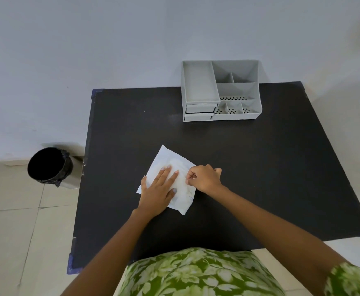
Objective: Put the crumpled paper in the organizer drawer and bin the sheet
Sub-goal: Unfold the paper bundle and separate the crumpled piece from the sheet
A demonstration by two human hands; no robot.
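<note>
Black table point(260, 167) against a pale wall point(110, 39), mostly bare. Grey organizer point(220, 90) sits at the far edge, right of centre, back touching the wall. Two small drawers point(199, 113) stacked at its front left, both closed; open compartments above and to the right look empty as far as visible. Black-lined bin point(49, 166) stands on the tiled floor point(8, 221) just beside the table's left edge, mouth open.

White sheet point(170, 165) lies flat-ish near table centre, slightly toward the near-left, rotated diamond-wise, corners pointing away and toward the person. A faint bulge shows under the middle of it; cannot tell what it is. No separate crumpled paper visible.

Left hand point(160, 189) lies palm-down on the sheet, fingers spread, pressing it to the table, holding nothing. Right hand point(204, 178) is curled at the sheet's right edge, thumb and forefinger pinched together on that edge; other fingers folded in.

Nothing between the hands and the organizer, just open tabletop. Wide bare strip on the right side and along the near edge too. Left table edge is near the sheet, bin well below and outside it. Green leaf-print clothing point(196, 272) at the near edge.
</note>
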